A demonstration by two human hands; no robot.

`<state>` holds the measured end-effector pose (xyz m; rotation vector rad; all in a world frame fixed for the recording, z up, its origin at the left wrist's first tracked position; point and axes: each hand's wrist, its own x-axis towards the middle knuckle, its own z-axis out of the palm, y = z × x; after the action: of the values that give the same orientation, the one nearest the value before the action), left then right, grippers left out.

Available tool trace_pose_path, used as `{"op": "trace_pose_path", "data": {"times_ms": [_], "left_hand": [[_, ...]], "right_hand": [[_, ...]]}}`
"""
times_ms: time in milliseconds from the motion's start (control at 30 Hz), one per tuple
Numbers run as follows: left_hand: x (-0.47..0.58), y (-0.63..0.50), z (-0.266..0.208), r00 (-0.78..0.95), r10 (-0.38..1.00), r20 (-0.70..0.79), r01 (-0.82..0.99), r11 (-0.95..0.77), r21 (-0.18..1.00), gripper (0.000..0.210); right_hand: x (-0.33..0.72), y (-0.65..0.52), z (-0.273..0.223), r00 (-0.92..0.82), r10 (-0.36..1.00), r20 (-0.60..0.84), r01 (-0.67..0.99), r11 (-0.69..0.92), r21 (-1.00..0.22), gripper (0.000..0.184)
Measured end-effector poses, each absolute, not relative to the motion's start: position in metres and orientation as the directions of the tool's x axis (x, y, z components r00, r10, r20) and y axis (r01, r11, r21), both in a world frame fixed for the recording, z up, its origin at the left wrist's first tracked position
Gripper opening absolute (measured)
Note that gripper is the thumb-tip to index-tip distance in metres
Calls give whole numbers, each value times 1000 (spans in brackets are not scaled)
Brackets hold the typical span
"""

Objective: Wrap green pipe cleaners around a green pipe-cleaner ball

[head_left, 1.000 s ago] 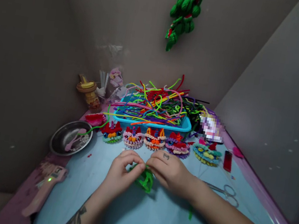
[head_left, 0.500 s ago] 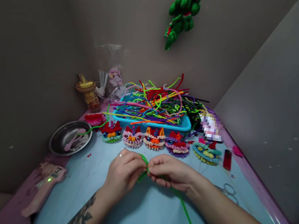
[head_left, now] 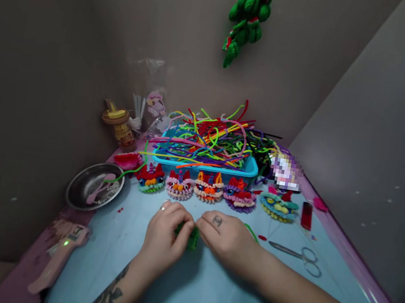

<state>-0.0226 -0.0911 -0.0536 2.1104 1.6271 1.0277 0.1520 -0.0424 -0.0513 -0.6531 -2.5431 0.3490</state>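
Note:
Over the blue table covering, my left hand (head_left: 169,230) is closed, thumb against fingers, around a bent green pipe cleaner (head_left: 193,239). Part of the green piece shows below and beside the thumb; its full shape is hidden. My right hand (head_left: 225,237) meets it from the right, back of the hand up, with its fingers pinched at the same pipe cleaner. A loose green length sticks out behind the right knuckles. Just beyond both hands stands a row of colourful pipe-cleaner animal heads (head_left: 209,188).
Behind the heads is a blue tray (head_left: 203,167) piled with coloured pipe cleaners. Scissors (head_left: 301,255) and a red lighter (head_left: 306,215) lie at right. A metal bowl (head_left: 76,193) and a pink glue gun (head_left: 58,262) are at left. A green ornament (head_left: 249,15) hangs above.
My right hand has turned palm-down, and the green tail has swung from the lower right to behind that hand. The scissors, earlier partly covered by the forearm, are in full view.

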Motion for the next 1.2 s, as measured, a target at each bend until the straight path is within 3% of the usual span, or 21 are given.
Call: {"op": "trace_pose_path", "data": {"times_ms": [100, 167, 200, 267, 333, 533, 633, 700, 767, 833, 900, 967, 1033, 1100, 1133, 1200], "left_hand": [[-24, -92, -55, 108, 897, 429, 727, -366, 581, 12], [-25, -92, -55, 119, 862, 493, 726, -414, 550, 10], [-25, -92, -56, 127, 842, 525, 724, -440, 531, 9], [-24, -92, -56, 145, 799, 584, 724, -488, 488, 10], [-24, -92, -56, 159, 763, 626, 730, -518, 446, 10], [-23, -92, -55, 190, 711, 677, 767, -538, 350, 12], [-22, -92, -54, 202, 699, 686, 768, -547, 331, 13], [-21, -93, -53, 198, 719, 666, 766, -537, 352, 13], [-20, -93, -52, 187, 751, 633, 763, -517, 388, 12], [-20, -94, -52, 169, 785, 596, 761, -488, 427, 12], [-20, -94, -52, 154, 815, 559, 761, -458, 459, 12], [-19, -93, -52, 143, 844, 517, 767, -425, 481, 13], [-19, -93, -52, 135, 868, 477, 775, -393, 495, 14], [-19, -92, -52, 125, 887, 445, 779, -365, 509, 15], [-20, -92, -52, 119, 891, 437, 777, -358, 518, 15], [-21, -92, -53, 108, 893, 438, 760, -358, 542, 15]], "right_hand": [[151, -38, -47, -674, 703, 226, 360, 580, -730, 18], [151, -33, -43, -688, 722, -66, 284, 185, -941, 22], [151, -30, -42, -700, 688, -191, 240, -25, -970, 29], [152, -27, -43, -722, 601, -343, 144, -354, -924, 35], [152, -26, -47, -736, 546, -401, 67, -530, -845, 35], [151, -29, -50, -741, 487, -462, 35, -659, -751, 32], [150, -30, -47, -711, 511, -483, 93, -612, -785, 29], [148, -32, -45, -664, 595, -453, 127, -507, -853, 23], [147, -35, -44, -611, 714, -342, 182, -293, -939, 14], [146, -40, -43, -564, 814, -136, 276, 31, -961, 5], [146, -46, -45, -560, 817, 138, 370, 395, -841, 9], [147, -52, -49, -599, 697, 395, 427, 695, -579, 17], [147, -56, -53, -653, 516, 554, 452, 853, -262, 24], [146, -58, -56, -679, 408, 610, 461, 884, -78, 28], [146, -58, -56, -676, 411, 612, 457, 885, -90, 28], [145, -54, -54, -632, 542, 554, 432, 840, -330, 23]]}}
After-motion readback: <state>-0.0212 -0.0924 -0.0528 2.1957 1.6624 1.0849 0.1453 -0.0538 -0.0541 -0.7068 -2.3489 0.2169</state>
